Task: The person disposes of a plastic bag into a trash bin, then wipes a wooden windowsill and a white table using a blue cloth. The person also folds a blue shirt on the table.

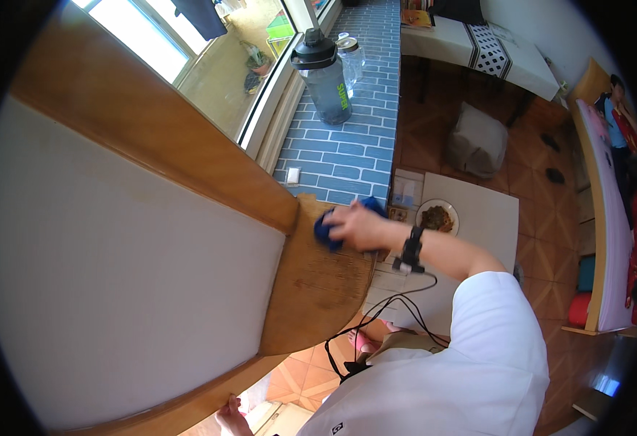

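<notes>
My right hand (360, 227) presses a dark blue cloth (327, 231) onto the rounded brown wooden ledge (315, 280); the fingers wrap over the cloth and are slightly smeared by motion. Part of the cloth shows beyond the hand, near the front edge of the blue brick-patterned sill (351, 163). The ledge's varnish looks worn and streaked. A black strap device (410, 251) with a cable sits on my right wrist. Low in the view, my left hand (231, 418) is by the lower wooden trim (187, 413), its visible fingers curled together; nothing shows in them.
A large grey shaker bottle (325, 83) and a clear jar (351, 58) stand on the sill, with a small white packet (293, 176) nearer. Below right, a low white table (482, 218) bears a plate of food (438, 216). Black cables (394, 296) hang beside me. Someone (616, 120) is on the bed.
</notes>
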Motion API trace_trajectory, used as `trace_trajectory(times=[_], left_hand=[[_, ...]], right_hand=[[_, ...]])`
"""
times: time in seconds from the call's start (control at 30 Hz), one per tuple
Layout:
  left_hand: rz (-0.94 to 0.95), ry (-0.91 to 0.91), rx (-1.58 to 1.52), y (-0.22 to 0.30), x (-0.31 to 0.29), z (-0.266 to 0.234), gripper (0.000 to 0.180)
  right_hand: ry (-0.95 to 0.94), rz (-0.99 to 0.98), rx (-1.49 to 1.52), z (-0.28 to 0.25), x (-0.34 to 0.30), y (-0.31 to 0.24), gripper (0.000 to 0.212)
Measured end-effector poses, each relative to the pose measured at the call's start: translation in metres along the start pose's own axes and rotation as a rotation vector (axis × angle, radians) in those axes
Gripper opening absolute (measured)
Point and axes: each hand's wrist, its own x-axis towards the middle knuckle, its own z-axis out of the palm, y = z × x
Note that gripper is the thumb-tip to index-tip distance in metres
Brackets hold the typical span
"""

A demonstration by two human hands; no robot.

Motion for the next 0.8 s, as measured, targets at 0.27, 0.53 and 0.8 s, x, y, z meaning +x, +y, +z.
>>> trace_trajectory(times=[0.27, 0.53, 0.8], left_hand=[[-0.013, -0.015, -0.020, 0.024, 0.006, 0.014, 0.021], [0.028, -0.028, 0.084, 0.016, 0.013, 0.004, 0.018], [-0.001, -0.026, 0.033, -0.005, 0.015, -0.012, 0.023]], right_hand=[[0.276, 0.955, -0.243, -0.032, 0.027, 0.189, 0.031], [0.275, 0.761, -0.241, 0.011, 0.027, 0.116, 0.033], [0.162, 0.362, -0.054, 0.065, 0.011, -0.128, 0.033]])
